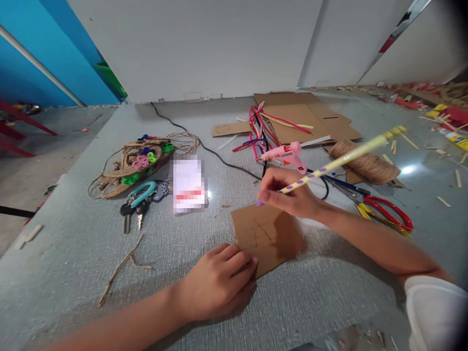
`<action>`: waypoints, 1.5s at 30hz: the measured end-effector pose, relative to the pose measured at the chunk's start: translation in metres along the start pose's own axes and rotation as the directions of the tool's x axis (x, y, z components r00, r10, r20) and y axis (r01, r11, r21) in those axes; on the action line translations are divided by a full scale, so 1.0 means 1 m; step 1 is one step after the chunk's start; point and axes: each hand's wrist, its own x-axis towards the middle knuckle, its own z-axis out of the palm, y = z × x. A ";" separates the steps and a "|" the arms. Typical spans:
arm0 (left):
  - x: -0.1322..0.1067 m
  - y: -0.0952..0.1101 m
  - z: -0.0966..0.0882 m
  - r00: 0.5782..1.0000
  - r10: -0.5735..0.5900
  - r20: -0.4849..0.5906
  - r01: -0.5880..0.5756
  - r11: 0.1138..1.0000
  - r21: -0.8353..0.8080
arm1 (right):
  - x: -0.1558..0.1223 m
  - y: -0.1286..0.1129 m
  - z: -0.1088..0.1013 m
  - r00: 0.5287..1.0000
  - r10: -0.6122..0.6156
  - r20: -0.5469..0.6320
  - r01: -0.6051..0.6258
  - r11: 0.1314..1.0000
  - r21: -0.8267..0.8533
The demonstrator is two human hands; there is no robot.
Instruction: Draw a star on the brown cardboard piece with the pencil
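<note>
A small brown cardboard piece (pixel 268 236) lies on the grey surface, with pencil lines drawn on it. My left hand (pixel 219 282) rests on its near left corner with fingers curled, pressing it down. My right hand (pixel 288 195) is closed on a yellow pencil with purple dots (pixel 347 158), whose tip meets the cardboard's far edge.
A pink glue gun (pixel 285 155), coloured pipe cleaners (pixel 261 129), flat cardboard sheets (pixel 307 114), a twine spool (pixel 365 163) and scissors (pixel 383 212) lie behind the right hand. A twine craft with coloured loops (pixel 137 161), keys (pixel 141 200) and a white packet (pixel 188 184) lie to the left.
</note>
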 end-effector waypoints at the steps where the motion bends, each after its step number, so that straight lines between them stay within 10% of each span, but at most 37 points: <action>1: 0.000 0.000 0.000 1.000 0.001 0.001 -0.001 1.000 0.005 | -0.002 -0.002 0.000 0.999 0.010 0.045 -0.008 0.999 -0.046; 8: -0.002 0.000 0.002 1.000 0.004 0.008 -0.004 1.000 0.012 | -0.027 0.022 0.015 0.945 0.279 0.170 -0.260 0.957 -0.126; 16: 0.000 -0.001 0.000 1.000 -0.002 -0.014 0.001 0.999 -0.037 | -0.027 0.032 0.023 0.963 0.231 0.136 -0.171 0.921 -0.350; 45: -0.001 -0.001 0.002 1.000 -0.012 -0.024 0.012 1.000 -0.027 | -0.028 0.036 0.021 0.954 0.178 0.240 -0.077 0.922 -0.378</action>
